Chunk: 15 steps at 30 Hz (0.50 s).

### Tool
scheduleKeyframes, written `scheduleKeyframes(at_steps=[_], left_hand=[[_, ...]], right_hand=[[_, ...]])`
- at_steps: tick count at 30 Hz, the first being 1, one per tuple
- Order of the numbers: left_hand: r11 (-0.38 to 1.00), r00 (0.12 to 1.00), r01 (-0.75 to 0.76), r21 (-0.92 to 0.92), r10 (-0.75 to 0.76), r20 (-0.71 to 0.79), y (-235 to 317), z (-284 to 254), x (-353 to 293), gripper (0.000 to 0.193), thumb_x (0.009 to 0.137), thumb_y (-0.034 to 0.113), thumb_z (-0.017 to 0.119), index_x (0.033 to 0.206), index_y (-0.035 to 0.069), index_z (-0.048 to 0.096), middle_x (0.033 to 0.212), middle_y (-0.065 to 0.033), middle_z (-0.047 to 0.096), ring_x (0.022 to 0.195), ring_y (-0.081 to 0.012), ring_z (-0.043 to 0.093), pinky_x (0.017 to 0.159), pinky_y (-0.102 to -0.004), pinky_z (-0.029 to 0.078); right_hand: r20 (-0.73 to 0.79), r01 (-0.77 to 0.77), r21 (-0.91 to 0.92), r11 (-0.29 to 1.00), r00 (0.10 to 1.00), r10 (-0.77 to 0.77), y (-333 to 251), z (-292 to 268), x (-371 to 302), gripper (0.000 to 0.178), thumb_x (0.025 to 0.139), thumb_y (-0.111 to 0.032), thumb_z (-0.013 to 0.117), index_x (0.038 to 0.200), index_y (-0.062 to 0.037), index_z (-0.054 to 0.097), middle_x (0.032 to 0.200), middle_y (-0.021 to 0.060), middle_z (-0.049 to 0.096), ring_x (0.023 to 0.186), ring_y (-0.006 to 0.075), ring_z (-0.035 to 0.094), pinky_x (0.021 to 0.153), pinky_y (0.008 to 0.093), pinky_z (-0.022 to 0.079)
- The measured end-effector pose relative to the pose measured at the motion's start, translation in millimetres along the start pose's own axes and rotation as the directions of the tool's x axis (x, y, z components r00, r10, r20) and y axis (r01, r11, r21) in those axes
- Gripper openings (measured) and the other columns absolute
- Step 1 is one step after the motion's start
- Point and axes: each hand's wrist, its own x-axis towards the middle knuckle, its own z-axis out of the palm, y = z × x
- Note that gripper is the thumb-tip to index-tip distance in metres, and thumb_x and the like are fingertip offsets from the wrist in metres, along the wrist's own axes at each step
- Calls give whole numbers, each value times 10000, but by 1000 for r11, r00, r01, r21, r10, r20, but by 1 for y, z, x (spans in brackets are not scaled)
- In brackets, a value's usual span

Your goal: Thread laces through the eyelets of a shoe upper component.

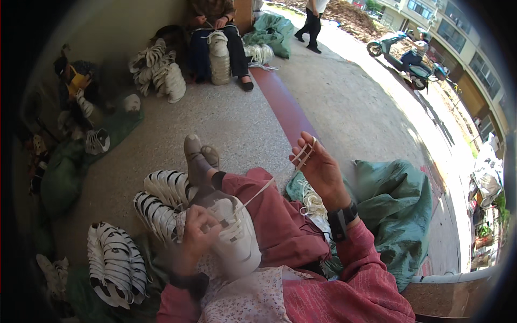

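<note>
A white shoe upper (pixel 237 237) rests on my lap, its toe toward me. My left hand (pixel 199 231) is closed at its lacing area, fingers pinched together; what lies between the fingertips is partly hidden. From the upper a flat white shoelace (pixel 260 192) runs taut, up and right, to my raised right hand (pixel 321 169). There the lace is looped round the fingers, which are partly curled with the palm toward me. A bundle of white laces (pixel 312 202) lies by my right thigh.
Nested stacks of white shoe uppers (pixel 116 264) lie at my left. A green sack (pixel 396 210) sits at my right, another green sack (pixel 67 172) far left. Across the floor a seated person (pixel 215 37) works beside more uppers (pixel 159 72). A scooter (pixel 406 56) stands outside.
</note>
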Motion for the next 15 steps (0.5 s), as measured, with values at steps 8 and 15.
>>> scheduleKeyframes(at_steps=[8, 15], left_hand=[[994, 990, 89, -71, -96, -100, 11, 19, 0, 134, 764, 11, 672, 838, 43, 565, 961, -49, 449, 863, -180, 475, 778, -298, 418], [997, 992, -74, 12, 74, -98, -9, 23, -4, 153, 764, -43, 640, 894, 38, 636, 837, -19, 462, 780, -164, 468, 737, -294, 402]], right_hand=[[188, 240, -571, 785, 969, -159, -59, 84, -23, 385, 1077, -281, 464, 1297, 5, 599, 1059, 63, 679, 990, 155, 629, 918, 327, 487], [153, 240, -760, 604, 969, -192, -72, 87, -23, 392, 1072, -297, 460, 1236, 8, 645, 966, 31, 688, 832, 70, 562, 708, 218, 412]])
